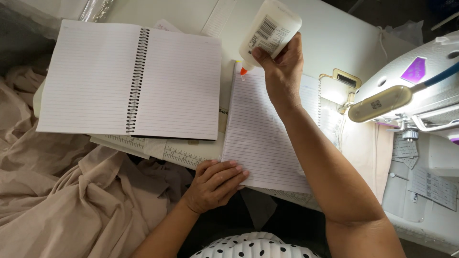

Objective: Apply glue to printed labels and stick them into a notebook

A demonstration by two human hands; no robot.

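My right hand (282, 71) grips a white glue bottle (267, 31), tipped upside down so its orange nozzle (243, 71) points at the top left corner of a loose lined sheet (263, 129). The nozzle sits just above the paper's upper edge. My left hand (215, 184) lies flat on the sheet's near left corner, fingers pressed on the paper. The sheet rests on the white table, beside an open spiral notebook (129, 79) with blank lined pages.
A ruler (184, 155) and papers poke out under the notebook. Beige fabric (62, 191) is heaped at the left. A white sewing machine (416, 81) with a lit lamp stands at the right, with more cloth under its needle.
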